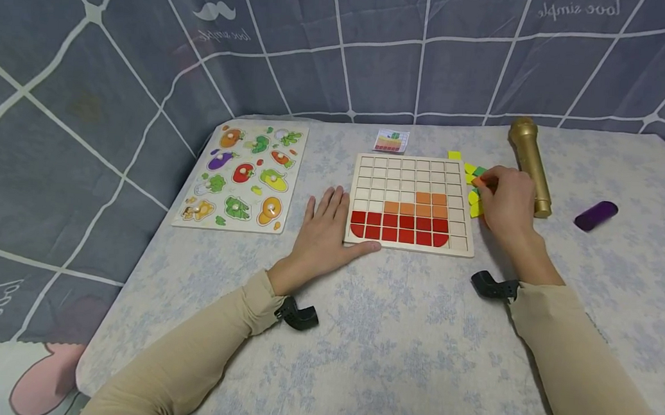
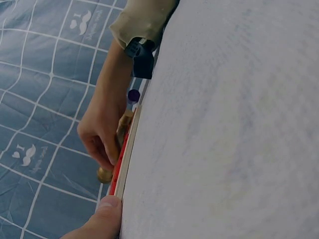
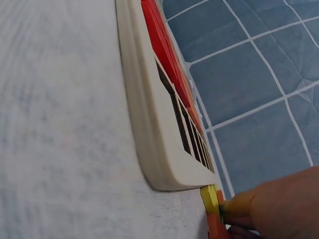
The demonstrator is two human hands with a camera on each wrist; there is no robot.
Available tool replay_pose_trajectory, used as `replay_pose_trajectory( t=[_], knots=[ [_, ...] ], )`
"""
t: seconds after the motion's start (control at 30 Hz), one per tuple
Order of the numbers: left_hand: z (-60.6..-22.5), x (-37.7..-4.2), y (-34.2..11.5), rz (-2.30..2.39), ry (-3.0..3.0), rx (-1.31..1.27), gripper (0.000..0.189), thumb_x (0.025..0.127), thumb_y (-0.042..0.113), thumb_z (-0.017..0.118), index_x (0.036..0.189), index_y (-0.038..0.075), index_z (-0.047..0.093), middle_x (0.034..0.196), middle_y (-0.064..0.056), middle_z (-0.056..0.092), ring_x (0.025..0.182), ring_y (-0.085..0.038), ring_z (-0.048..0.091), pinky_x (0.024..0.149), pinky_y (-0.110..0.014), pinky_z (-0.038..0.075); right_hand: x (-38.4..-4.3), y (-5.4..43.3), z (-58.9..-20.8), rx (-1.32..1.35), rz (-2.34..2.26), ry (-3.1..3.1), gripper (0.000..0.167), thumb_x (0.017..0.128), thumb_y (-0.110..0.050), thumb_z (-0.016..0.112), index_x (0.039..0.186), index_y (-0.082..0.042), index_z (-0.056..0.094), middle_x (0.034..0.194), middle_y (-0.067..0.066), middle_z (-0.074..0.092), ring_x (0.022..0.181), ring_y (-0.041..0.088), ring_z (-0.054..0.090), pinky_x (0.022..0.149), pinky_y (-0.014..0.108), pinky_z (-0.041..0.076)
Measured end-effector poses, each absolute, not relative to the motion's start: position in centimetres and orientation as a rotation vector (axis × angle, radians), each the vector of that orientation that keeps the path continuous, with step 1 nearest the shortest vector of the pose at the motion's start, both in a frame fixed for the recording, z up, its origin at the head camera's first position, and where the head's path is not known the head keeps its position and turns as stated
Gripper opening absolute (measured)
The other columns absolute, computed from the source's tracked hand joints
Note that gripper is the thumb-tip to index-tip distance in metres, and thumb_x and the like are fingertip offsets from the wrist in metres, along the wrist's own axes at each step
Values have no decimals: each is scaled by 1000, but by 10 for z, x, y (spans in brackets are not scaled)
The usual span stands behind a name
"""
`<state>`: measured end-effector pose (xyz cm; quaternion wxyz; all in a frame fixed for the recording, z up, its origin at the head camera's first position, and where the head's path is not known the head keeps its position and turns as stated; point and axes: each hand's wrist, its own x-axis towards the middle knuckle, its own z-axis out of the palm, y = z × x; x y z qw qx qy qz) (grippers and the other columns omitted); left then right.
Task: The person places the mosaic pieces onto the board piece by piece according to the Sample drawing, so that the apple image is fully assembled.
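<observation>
A wooden grid board (image 1: 461, 242) lies flat in the head view, red tiles (image 1: 407, 222) filling most of its two nearest rows. Orange tiles (image 1: 423, 210) sit above them toward the right. My left hand (image 1: 323, 236) rests with straight fingers along the board's left side, the thumb at its near edge. Beyond the right edge, my right hand (image 1: 509, 200) pinches an orange tile (image 1: 479, 181) over a loose pile of yellow tiles (image 1: 475, 210) and green ones. In the right wrist view, more orange and yellow pieces (image 3: 210, 199) lie by the board's corner.
A vegetable puzzle board (image 1: 233, 222) lies to the left. Behind the grid board is a small pattern card (image 1: 391, 141). A gold microphone-shaped object (image 1: 532, 160) lies just beyond my right hand, with a purple cylinder (image 1: 596, 215) farther right. A patterned curtain (image 1: 378, 56) borders the table's back.
</observation>
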<state>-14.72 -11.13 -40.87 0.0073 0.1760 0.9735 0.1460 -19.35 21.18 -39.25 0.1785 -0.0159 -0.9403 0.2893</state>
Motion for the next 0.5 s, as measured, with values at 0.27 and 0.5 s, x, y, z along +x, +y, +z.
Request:
replay_pose_trajectory(
  t=[0.27, 0.5],
  knots=[
    [-409, -147, -111, 466, 3048, 553, 120, 89, 81, 59, 168, 2, 16, 177, -16, 13, 166, -30, 6, 132, -57, 2, -194, 209, -390, -16, 975, -2638, 31, 102, -13, 70, 124, 9, 63, 117, 32, 67, 103, 44, 61, 91, 50, 44],
    [-409, -147, -112, 463, 3048, 556, 121, 89, 82, 58, 168, 2, 17, 177, -16, 13, 166, -30, 5, 132, -57, 1, -190, 185, -382, 180, 1128, -2703, 31, 100, -6, 70, 128, 4, 61, 120, 26, 68, 107, 42, 68, 94, 52, 57]
  ],
)
